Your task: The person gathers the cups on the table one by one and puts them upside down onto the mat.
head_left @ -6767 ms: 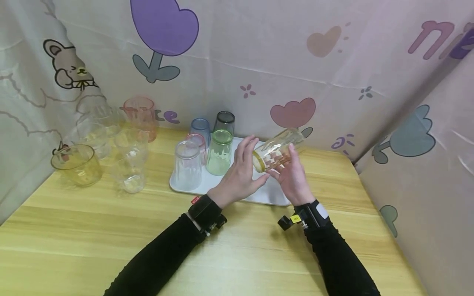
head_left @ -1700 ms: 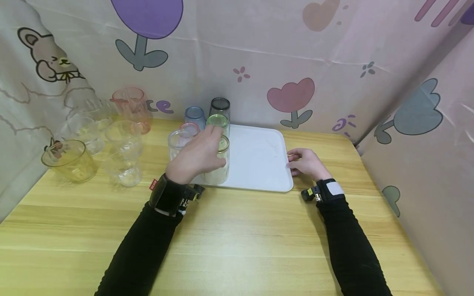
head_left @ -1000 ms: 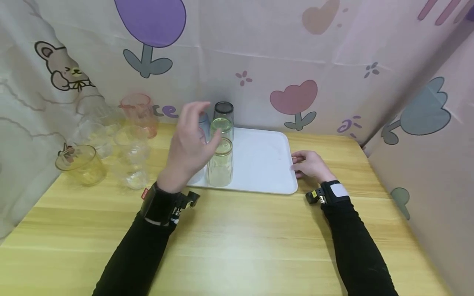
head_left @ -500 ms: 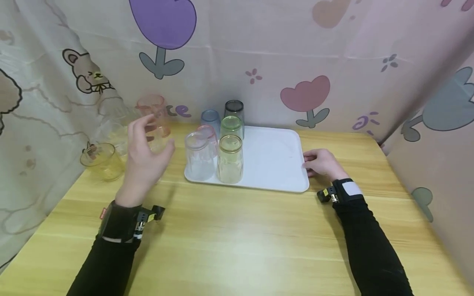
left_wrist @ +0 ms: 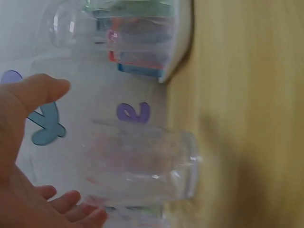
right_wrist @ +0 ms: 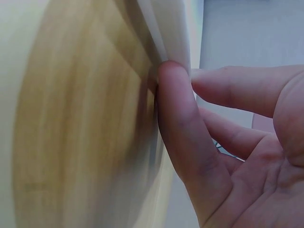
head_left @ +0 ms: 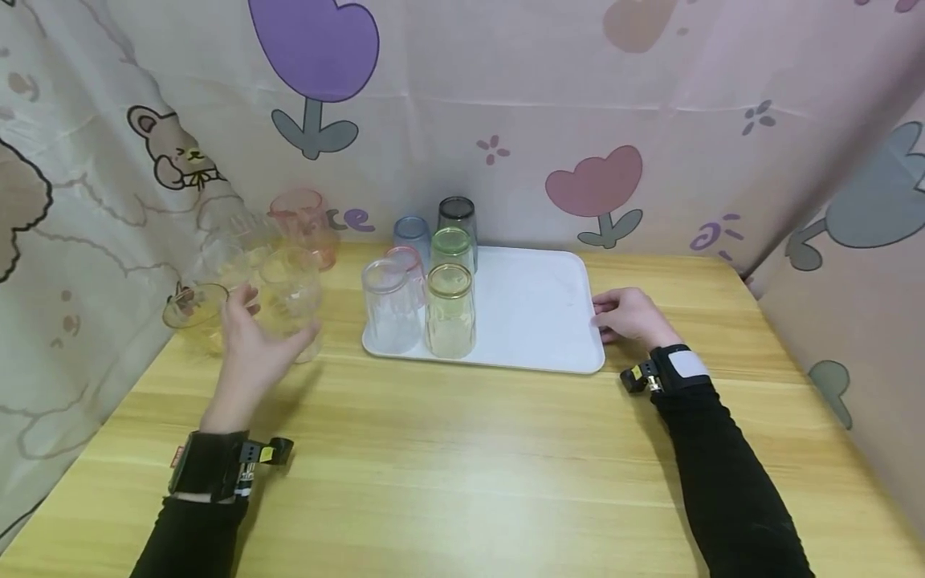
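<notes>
1. Left hand (head_left: 254,347) is spreading its fingers around the clear cup (head_left: 291,299) without gripping it; the cup is standing on the table (head_left: 462,466), just ahead of the palm.
2. Right hand (head_left: 627,315) is pressing relaxed fingers against the tray (head_left: 535,309) edge.
3. Advice: close around mid-wall, keeping clear of neighbouring cups.

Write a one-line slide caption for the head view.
Left hand reaches a clear glass beside the white tray; right hand touches the tray's edge.

cartoon-curtained booth (head_left: 506,96), wooden table (head_left: 462,466)
</notes>
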